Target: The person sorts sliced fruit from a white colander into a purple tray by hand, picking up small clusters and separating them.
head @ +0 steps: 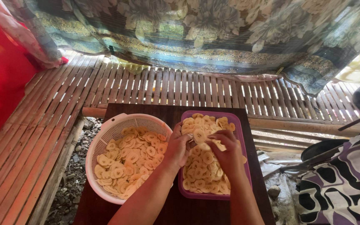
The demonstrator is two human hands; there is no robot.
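A round white plastic colander (105, 133) filled with pale yellow banana slices (130, 160) sits on a dark wooden table (176, 206). Beside it on the right lies a purple rectangular tray (241, 137) covered with more slices (201, 175). My left hand (176, 148) is over the gap between colander and tray, gripping a small stack of slices. My right hand (228, 152) hovers over the tray's middle, fingers pinched on a slice beside the left hand's stack.
A slatted bamboo platform (55, 121) surrounds the table's far side and left. Patterned cloth (213, 33) hangs behind, red fabric (1, 79) at left. Purple, white and black patterned fabric (346, 183) lies at right. Gravel (73, 175) shows below the table's left edge.
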